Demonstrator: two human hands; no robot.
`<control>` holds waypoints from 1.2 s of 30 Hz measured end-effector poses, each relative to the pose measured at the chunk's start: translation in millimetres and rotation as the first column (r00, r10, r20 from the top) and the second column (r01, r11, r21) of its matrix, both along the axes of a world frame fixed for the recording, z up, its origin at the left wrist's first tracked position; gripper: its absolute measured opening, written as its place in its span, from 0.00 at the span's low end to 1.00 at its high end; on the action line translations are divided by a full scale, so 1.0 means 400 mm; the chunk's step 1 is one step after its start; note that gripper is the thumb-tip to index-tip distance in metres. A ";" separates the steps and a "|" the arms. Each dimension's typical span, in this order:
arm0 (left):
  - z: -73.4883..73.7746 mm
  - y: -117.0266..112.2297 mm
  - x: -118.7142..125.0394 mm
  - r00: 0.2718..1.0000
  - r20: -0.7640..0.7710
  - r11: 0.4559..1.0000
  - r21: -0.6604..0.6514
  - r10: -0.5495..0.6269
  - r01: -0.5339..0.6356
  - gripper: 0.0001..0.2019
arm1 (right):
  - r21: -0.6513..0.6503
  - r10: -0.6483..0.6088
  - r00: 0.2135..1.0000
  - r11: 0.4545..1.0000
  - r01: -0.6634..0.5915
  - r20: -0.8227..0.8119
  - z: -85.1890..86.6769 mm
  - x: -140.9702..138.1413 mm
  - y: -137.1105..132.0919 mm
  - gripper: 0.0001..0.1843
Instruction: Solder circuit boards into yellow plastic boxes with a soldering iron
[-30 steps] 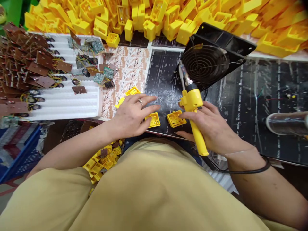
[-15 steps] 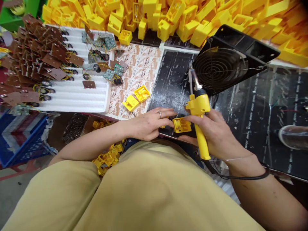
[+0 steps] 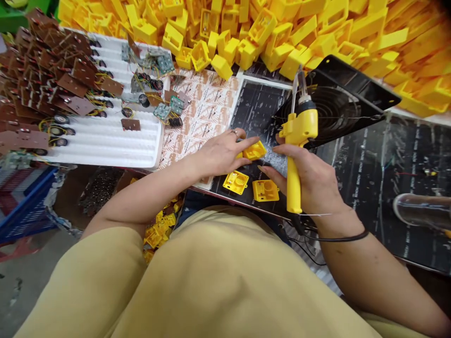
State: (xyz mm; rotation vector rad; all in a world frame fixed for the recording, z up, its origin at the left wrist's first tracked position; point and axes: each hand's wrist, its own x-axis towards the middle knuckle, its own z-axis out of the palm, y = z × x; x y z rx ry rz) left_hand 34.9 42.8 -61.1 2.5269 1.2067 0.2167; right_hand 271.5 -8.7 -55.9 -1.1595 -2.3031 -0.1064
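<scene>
My left hand [image 3: 222, 152] reaches over the bench with its index finger and thumb closed around a small yellow plastic casing [image 3: 255, 150]. Part of another yellow piece shows beneath those fingers. My right hand [image 3: 312, 180] grips a yellow soldering gun [image 3: 299, 131] by its handle, tip pointing up and away from me. The right thumb and a fingertip extend toward the casing, with a gap between. Nearer the bench edge lie two open yellow casings, one on the left [image 3: 236, 182] and one on the right [image 3: 266, 190], with their hollow insides facing up.
A large heap of yellow casings [image 3: 225, 42] spans the back. A black fan [image 3: 338, 101] stands behind the soldering gun. On the left, a white foam tray [image 3: 116, 152] carries brown circuit boards [image 3: 45, 80] with wired round parts. A clear cylinder [image 3: 419, 211] lies at right.
My left hand has left the front casings and moved up to the two behind, which are now farther right. The soldering gun has risen with my right hand. Several heaped casings have slid forward.
</scene>
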 end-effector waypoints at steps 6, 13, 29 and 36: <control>0.000 0.062 0.009 0.897 0.381 0.933 -0.352 0.223 -0.082 0.22 | 0.048 -0.089 0.971 0.996 0.080 0.222 -0.011 -0.011 0.032 0.22; -0.004 0.049 -0.046 0.966 0.157 0.978 0.017 0.204 -0.209 0.18 | -0.085 0.083 0.971 0.994 -0.065 0.226 -0.028 -0.019 0.060 0.13; 0.030 -0.035 -0.028 0.968 -0.030 0.956 -0.167 -0.249 0.241 0.35 | -0.237 0.331 0.929 0.901 -0.364 -0.168 -0.034 0.033 0.049 0.18; -0.063 -0.113 -0.018 0.974 -0.050 0.974 -0.050 -0.221 0.219 0.49 | -0.212 0.434 0.892 0.866 -0.452 -0.128 -0.042 0.060 0.028 0.31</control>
